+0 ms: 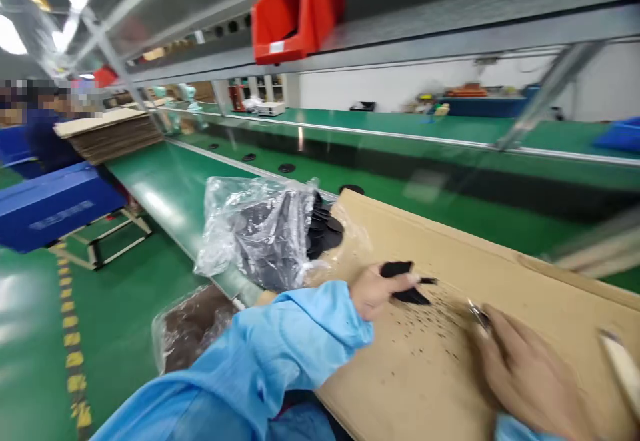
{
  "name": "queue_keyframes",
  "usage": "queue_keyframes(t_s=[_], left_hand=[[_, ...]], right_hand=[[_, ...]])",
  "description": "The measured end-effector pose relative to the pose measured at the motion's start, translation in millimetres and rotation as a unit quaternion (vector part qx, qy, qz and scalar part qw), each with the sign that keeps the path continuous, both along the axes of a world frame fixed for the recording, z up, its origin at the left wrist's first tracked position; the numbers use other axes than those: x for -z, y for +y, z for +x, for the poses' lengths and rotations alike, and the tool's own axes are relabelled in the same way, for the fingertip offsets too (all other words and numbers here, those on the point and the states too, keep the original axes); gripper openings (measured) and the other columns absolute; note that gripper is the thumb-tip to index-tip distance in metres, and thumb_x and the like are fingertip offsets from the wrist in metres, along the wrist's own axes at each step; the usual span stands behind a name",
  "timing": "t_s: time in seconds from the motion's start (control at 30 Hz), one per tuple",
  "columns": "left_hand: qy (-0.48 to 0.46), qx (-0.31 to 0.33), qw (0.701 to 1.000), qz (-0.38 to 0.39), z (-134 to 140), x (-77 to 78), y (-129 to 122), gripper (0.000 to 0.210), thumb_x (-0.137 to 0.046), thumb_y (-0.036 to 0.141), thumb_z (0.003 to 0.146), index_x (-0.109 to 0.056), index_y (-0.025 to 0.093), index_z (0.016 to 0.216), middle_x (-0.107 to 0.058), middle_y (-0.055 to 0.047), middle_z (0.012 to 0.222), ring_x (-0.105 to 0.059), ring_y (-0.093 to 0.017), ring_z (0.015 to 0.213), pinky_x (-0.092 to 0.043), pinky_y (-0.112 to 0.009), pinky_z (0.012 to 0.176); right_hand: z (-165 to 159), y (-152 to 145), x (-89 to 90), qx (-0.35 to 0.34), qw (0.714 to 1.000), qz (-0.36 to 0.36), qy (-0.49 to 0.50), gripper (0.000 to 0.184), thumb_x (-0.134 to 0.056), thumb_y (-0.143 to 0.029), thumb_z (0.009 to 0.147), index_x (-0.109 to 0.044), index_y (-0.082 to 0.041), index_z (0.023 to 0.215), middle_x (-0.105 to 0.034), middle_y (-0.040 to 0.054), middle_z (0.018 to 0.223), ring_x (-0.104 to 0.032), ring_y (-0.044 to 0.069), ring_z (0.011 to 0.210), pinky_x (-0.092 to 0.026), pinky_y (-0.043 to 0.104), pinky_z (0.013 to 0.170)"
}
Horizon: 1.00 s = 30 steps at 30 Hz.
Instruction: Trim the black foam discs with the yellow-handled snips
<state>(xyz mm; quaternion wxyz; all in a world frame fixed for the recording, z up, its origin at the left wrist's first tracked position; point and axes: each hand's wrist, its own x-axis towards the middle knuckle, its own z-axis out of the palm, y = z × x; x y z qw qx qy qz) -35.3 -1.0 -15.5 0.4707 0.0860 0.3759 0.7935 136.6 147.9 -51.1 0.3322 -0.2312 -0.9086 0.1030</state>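
Note:
My left hand (374, 293) is closed on a flat black piece (411, 294) with a narrow tab, thumb lying across its top. Blurred by motion, my right hand (530, 368) grips a small metal-tipped tool (479, 314) whose kind I cannot make out. Both hands are over a brown cardboard sheet (380, 388). Between them, tiny black scraps (425, 324) are scattered on the cardboard. Left of my left hand lies a clear plastic bag (250, 228), with several flat black pieces (323, 228) showing at its mouth.
Several black discs (287, 168) lie along the green bench surface behind the cardboard. A red bin (300, 21) hangs overhead. Below the bench edge is a plastic-wrapped brown bundle (195, 328). A blue box (60, 204) stands left, near a person (47, 131). A blurred pale object (620, 368) is far right.

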Motion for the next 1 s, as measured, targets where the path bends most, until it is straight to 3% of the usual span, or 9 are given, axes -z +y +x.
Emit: queue_keyframes(t_s=[0.07,0.2,0.37,0.67,1.0], left_hand=[[0.001,0.007,1.0,0.019,4.0,-2.6,-3.5,0.063,-0.094,0.039,0.039,-0.056,0.011,0.081,-0.062,-0.004,0.076,-0.061,-0.016,0.069,-0.052,-0.035,0.075],[0.01,0.046,0.999,0.003,7.9,-6.4,-9.3,0.059,-0.092,0.034,0.049,-0.054,0.012,0.089,-0.061,-0.002,0.073,-0.059,-0.012,0.062,-0.051,-0.025,0.064],[0.025,0.086,0.996,-0.025,11.0,-10.3,-13.6,0.062,-0.092,0.036,0.05,-0.052,0.013,0.091,-0.055,0.003,0.063,-0.05,-0.007,0.053,-0.041,-0.016,0.048],[0.024,0.097,0.994,-0.043,10.0,-9.2,-15.5,0.059,-0.09,0.038,0.054,-0.049,0.014,0.088,-0.054,0.002,0.065,-0.049,-0.007,0.053,-0.039,-0.016,0.047],[0.031,0.109,0.993,-0.045,9.8,-7.6,-16.4,0.058,-0.09,0.038,0.055,-0.047,0.015,0.087,-0.053,0.001,0.066,-0.049,-0.007,0.053,-0.038,-0.016,0.048]], right_hand=[[1.7,-16.3,-16.0,0.001,1.0,0.002,0.02,0.047,-0.035,-0.045,0.093,-0.053,-0.019,0.128,-0.06,0.0149,0.118,-0.058,0.033,0.107,-0.048,0.053,0.093],[-1.1,-46.2,-33.1,-0.02,0.995,-0.016,0.097,0.04,-0.043,-0.038,0.096,-0.05,-0.017,0.129,-0.059,0.0137,0.115,-0.057,0.026,0.107,-0.049,0.042,0.094],[-4.9,-66.7,-34.4,-0.089,0.993,-0.015,0.074,0.033,-0.052,-0.033,0.093,-0.055,-0.018,0.121,-0.056,0.0118,0.101,-0.057,0.024,0.093,-0.053,0.037,0.083],[-5.2,-66.6,-34.3,-0.08,0.993,0.036,0.078,0.03,-0.053,-0.032,0.093,-0.057,-0.019,0.12,-0.061,0.0113,0.105,-0.058,0.025,0.096,-0.051,0.042,0.087],[-5.5,-66.6,-35.8,-0.084,0.993,0.074,0.042,0.026,-0.048,-0.03,0.096,-0.056,-0.017,0.118,-0.064,0.0097,0.099,-0.06,0.023,0.09,-0.052,0.037,0.081]])
